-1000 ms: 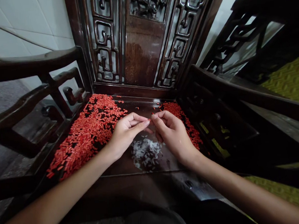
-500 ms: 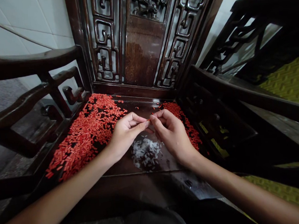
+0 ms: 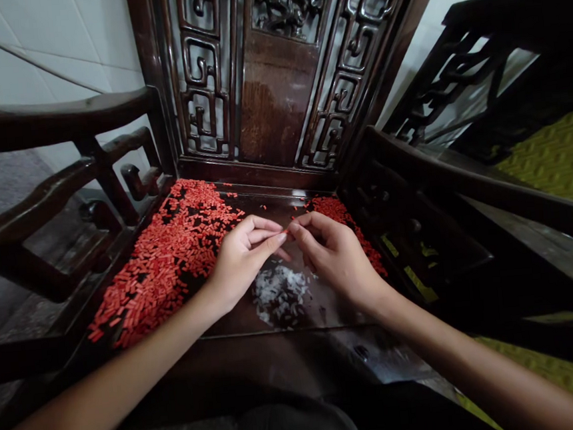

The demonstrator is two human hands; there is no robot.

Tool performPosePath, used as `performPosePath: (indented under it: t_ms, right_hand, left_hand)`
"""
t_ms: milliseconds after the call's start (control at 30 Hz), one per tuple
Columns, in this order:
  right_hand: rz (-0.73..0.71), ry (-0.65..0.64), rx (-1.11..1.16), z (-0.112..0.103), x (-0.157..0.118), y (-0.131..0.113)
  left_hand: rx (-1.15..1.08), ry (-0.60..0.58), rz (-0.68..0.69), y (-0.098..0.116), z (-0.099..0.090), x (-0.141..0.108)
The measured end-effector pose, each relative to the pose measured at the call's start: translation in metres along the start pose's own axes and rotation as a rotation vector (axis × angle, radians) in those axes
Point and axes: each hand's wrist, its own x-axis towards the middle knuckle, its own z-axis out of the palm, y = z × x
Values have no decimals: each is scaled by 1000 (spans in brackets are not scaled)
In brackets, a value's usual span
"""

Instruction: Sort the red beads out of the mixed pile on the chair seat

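Observation:
My left hand point(image 3: 244, 255) and my right hand point(image 3: 332, 248) meet fingertip to fingertip over the seat. Between their pinched fingertips shows a small red piece point(image 3: 286, 231), mostly covered. Below the hands lies a pile of small whitish translucent pieces point(image 3: 280, 292). A wide spread of small red pieces point(image 3: 162, 252) covers the seat to the left of my left hand. Beyond my right hand is a narrower heap of red pieces point(image 3: 335, 207), partly hidden by that hand.
All the pieces lie on the seat of a dark carved wooden chair point(image 3: 276, 102). Its left armrest point(image 3: 52, 118) and right armrest point(image 3: 463, 169) flank the seat. Another dark wooden piece of furniture point(image 3: 514, 14) and a yellow textured surface point(image 3: 556, 151) are on the right.
My right hand has shifted very slightly to the right, with its fingers more curled. My left hand stays almost in place, and the piles look the same.

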Motion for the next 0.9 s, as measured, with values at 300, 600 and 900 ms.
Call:
performPosePath:
  t_ms: [300,600,900]
  right_hand:
    - [-66,-57,-174,-8,1,-1]
    - [-120,-107,-417,-17,4,-8]
    - [-3,-135,-238,-19,6,-9]
  left_hand:
    - [68,-21,47,-6,1,-2]
    - [295,24,185,-11,0,-7]
    - [722,108,527,-12,-2,-11]
